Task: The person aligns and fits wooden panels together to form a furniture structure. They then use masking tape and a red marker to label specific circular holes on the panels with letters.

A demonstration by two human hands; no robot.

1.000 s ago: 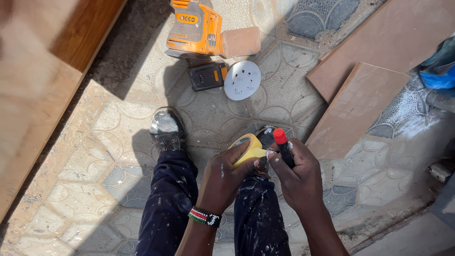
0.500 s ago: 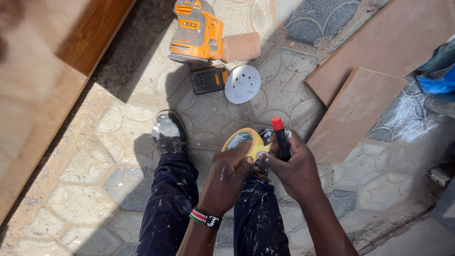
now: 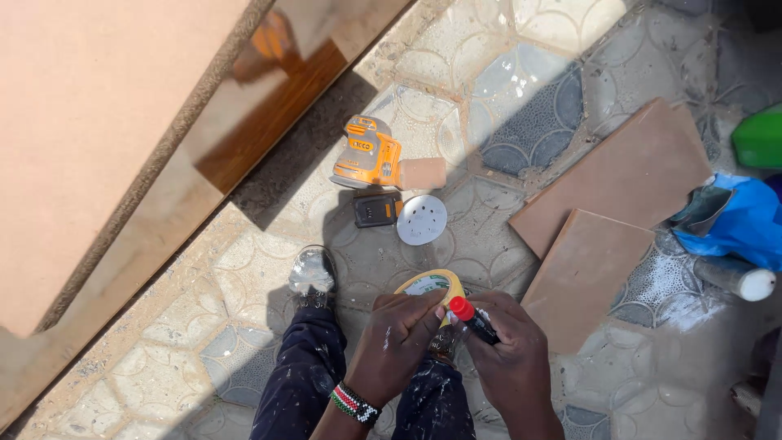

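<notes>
Large board (image 3: 90, 147) leans at left; orange sander (image 3: 371, 155) on paving. Left hand (image 3: 399, 342) pinches yellow tape roll (image 3: 428, 283) by its rim: light, stiff ring. Right hand (image 3: 509, 358) wraps red-capped marker (image 3: 472, 319): slim, rigid.

An orange sander (image 3: 371, 155), battery (image 3: 375, 210) and white disc (image 3: 421, 219) lay on the paving (image 3: 244, 269), two brown boards (image 3: 607, 212) nearby.
</notes>
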